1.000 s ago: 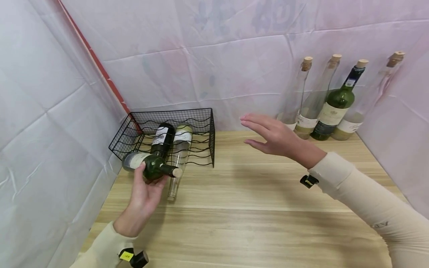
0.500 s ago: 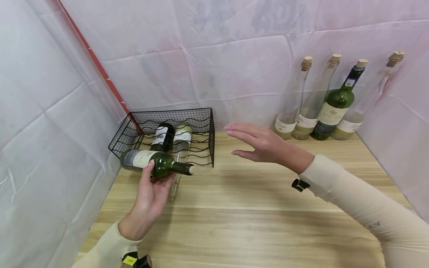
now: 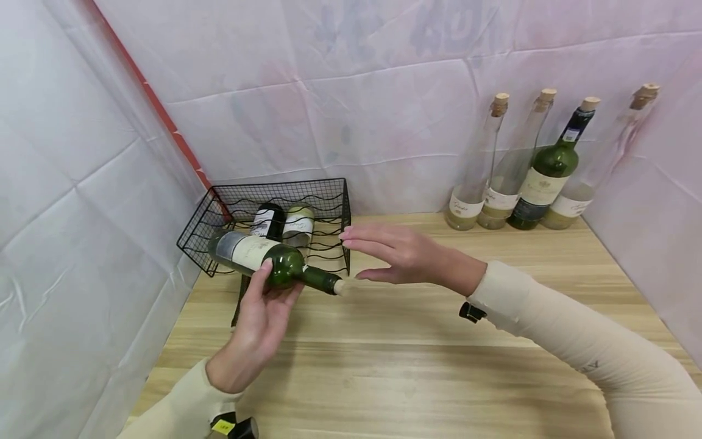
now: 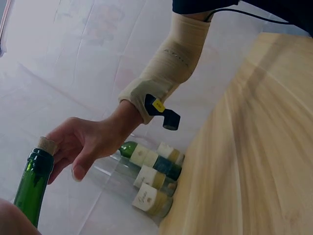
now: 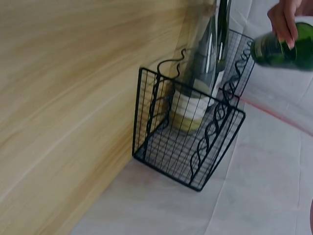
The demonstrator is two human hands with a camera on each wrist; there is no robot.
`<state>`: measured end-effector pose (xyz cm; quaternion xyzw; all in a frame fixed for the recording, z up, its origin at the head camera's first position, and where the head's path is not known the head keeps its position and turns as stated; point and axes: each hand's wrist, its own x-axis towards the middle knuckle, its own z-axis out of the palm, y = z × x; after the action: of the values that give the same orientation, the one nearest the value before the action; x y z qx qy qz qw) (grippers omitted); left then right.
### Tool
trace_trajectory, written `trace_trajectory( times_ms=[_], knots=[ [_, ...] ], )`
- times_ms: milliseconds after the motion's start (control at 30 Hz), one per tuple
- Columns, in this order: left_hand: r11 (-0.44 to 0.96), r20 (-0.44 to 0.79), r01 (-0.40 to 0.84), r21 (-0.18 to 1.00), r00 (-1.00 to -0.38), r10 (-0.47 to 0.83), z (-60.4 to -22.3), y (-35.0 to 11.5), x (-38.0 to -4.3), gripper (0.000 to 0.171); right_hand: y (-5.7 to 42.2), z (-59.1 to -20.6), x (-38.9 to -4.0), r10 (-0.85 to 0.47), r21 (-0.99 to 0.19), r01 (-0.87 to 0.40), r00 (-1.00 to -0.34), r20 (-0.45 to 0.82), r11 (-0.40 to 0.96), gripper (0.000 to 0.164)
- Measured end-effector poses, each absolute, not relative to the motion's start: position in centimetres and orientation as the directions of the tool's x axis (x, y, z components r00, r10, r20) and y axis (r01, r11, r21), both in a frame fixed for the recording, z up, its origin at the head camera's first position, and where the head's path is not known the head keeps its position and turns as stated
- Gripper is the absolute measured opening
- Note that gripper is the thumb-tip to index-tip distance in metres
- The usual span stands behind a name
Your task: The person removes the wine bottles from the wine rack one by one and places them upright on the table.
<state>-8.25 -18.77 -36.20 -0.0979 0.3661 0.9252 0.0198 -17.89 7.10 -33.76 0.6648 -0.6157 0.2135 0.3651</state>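
Observation:
My left hand (image 3: pixel 265 323) grips a green wine bottle (image 3: pixel 285 266) around its shoulder, thumb on the near side. The bottle lies tilted in the air, its corked neck pointing right and a little down. My right hand (image 3: pixel 397 253) hovers just right of the cork (image 3: pixel 339 287), fingers extended; in the left wrist view its fingers come close beside the cork (image 4: pixel 47 145), and whether they touch it I cannot tell. Behind the held bottle, a black wire wine rack (image 3: pixel 347 210) holds a dark bottle (image 3: pixel 269 220) and a clear bottle (image 3: pixel 298 227), both lying down and partly hidden.
Several corked bottles stand upright at the back right, among them a green bottle (image 3: pixel 540 182) and a clear bottle (image 3: pixel 466 201). White sheeting (image 3: pixel 384 122) walls the wooden table (image 3: pixel 411 372) at the back and both sides.
My left hand has carried the green bottle to the right, its neck swinging rightward. The right hand has moved left and slightly down, close to the cork.

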Motion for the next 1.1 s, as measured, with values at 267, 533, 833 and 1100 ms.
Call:
trace_trajectory(
  times_ms=[267, 533, 833, 1100],
  knots=[
    [-0.716, -0.14, -0.117, 0.688, -0.99, 0.028, -35.9, -17.4, -8.5, 0.056, 6.3, -34.5, -17.2, -0.655, 0.172, -0.985, 0.13, 0.744, 0.0, 0.055],
    [-0.719, -0.095, -0.119, 0.685, -0.993, 0.073, -35.7, -16.2, -9.2, 0.054, 5.5, -35.6, -16.7, -0.549, -0.015, -1.0, -0.017, 0.835, 0.009, 0.066],
    [-0.72, -0.07, -0.112, 0.685, -0.994, 0.089, -35.2, -14.9, -10.0, 0.052, 4.8, -34.7, -15.3, -0.406, -0.129, -0.992, -0.123, 0.906, 0.011, 0.062],
    [-0.735, -0.068, -0.12, 0.667, -0.993, 0.101, -34.9, -13.8, -10.5, 0.054, 4.6, -33.6, -14.3, -0.328, -0.182, -0.983, -0.178, 0.928, 0.017, 0.045]
  ],
)
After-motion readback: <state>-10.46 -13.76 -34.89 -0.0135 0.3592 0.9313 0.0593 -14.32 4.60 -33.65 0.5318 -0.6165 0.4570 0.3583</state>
